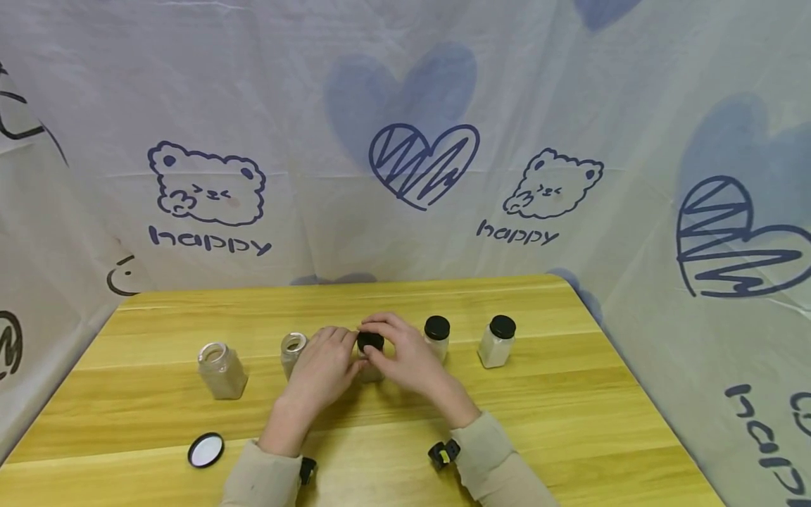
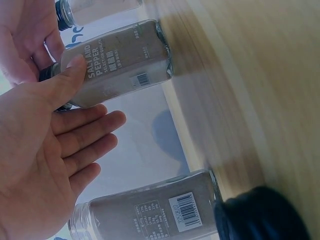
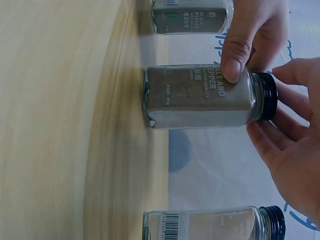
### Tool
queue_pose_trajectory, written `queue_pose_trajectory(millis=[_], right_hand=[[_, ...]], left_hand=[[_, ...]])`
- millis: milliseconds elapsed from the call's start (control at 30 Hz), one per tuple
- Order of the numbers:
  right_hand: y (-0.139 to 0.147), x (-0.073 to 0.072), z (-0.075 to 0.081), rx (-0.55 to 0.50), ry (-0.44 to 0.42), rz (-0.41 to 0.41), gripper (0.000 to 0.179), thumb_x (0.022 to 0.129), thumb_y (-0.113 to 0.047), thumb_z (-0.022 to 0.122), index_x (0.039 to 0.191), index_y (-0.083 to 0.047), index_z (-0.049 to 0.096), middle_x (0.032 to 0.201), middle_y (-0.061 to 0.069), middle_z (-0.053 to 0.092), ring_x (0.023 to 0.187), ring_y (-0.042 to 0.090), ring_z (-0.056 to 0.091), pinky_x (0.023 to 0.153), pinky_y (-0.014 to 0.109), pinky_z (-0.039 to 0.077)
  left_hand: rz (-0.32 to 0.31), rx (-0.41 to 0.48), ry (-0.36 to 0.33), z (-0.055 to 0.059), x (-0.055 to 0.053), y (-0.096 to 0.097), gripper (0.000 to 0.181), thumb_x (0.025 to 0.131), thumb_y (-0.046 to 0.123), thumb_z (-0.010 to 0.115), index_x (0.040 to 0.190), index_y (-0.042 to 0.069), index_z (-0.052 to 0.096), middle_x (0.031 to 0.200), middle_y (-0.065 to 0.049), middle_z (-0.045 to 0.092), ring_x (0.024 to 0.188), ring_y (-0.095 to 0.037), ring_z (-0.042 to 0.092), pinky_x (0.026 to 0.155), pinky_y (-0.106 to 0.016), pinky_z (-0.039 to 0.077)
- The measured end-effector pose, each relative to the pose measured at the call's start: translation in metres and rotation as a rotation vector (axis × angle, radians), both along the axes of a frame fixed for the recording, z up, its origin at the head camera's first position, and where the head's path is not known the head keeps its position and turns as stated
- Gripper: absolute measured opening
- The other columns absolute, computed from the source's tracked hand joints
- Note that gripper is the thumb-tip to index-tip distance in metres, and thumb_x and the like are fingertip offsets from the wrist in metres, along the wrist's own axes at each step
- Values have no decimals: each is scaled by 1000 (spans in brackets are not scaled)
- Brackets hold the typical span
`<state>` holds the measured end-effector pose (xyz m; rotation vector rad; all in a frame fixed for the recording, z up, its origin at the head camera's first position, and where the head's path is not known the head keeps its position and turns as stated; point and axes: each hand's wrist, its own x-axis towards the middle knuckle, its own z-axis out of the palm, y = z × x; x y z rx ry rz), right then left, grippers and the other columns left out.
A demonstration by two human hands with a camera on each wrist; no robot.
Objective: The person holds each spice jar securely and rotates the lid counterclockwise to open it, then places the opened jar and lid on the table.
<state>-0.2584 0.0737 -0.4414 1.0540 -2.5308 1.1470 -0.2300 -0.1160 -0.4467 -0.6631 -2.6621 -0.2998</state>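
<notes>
We see the salt and pepper jar (image 3: 185,95) standing upright on the wood-grain bench (image 1: 380,451), in the middle of a row of five glass jars. Our left hand (image 1: 323,366) grips it near the shoulder, the thumb laid over the lettering of its front face and the index finger at its left side; the other fingers (image 2: 92,133) stretch out slightly spread, beside the glass. Our right hand (image 1: 408,355) has its fingers bent about the black screw lid (image 3: 267,97), pinching it from opposite sides where it sits on the jar's neck.

Just left of our left hand stands the black pepper jar (image 3: 190,20), its mouth uncovered, and farther left we find another open jar (image 1: 224,377). In front of that one a loose black lid (image 1: 205,451) lies on the bench, its pale inside facing up. To the right of our right hand are two more jars wearing black lids, the nearer capped jar (image 1: 437,346) partly hidden behind the hand and the farther capped jar (image 1: 496,346) fully in sight. Behind the bench we have a pale cloth (image 1: 304,141) printed with hearts, bears and the word "happy"
</notes>
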Motion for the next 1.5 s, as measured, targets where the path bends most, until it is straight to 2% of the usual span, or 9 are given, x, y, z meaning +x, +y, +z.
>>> queue_pose_trajectory(millis=[300,500,800,933,1033,1233,1500], right_hand=[[-1,2,1,-43,-55,-72,34,97,-19,77,127,-5,70,131,9,59,118,26,61,99,47,58],[0,3,2,20,-30,-81,33,99,-20,75,129,-6,71,131,6,60,121,25,61,100,40,57],[1,2,3,19,-35,5,32,101,-5,62,133,-6,69,139,6,61,130,24,59,108,41,53],[0,2,4,3,-45,24,34,102,-4,59,135,-5,67,143,6,60,134,25,57,111,42,51],[0,2,3,-21,-46,-2,31,103,-11,64,134,-4,67,141,7,59,132,26,57,110,42,51],[-1,0,0,-73,-31,-74,31,98,-20,75,126,-6,71,130,7,60,119,24,61,99,43,57],[-1,1,0,10,7,-90,29,101,-21,72,126,-7,73,129,5,62,118,22,62,97,38,57]], left_hand=[[-17,14,13,-1,-1,0,50,86,28,87,116,-7,69,107,-15,72,110,-36,66,106,-50,51],[-14,5,10,-1,-1,0,46,87,27,86,115,-6,69,107,-15,72,110,-36,66,107,-50,50],[-8,7,24,-1,0,0,46,88,28,86,113,-7,69,105,-16,72,108,-36,66,106,-49,51],[-6,8,28,-1,0,1,46,89,29,85,112,-7,69,105,-16,72,108,-36,66,106,-49,51],[-11,13,28,-1,1,0,45,88,28,85,112,-6,69,104,-15,72,108,-36,67,106,-49,51],[-21,15,37,-2,0,-1,44,87,27,86,110,-6,69,104,-15,73,108,-36,66,106,-49,51],[-13,13,19,-1,1,0,44,88,27,85,113,-6,69,104,-14,72,109,-35,66,107,-49,51]])
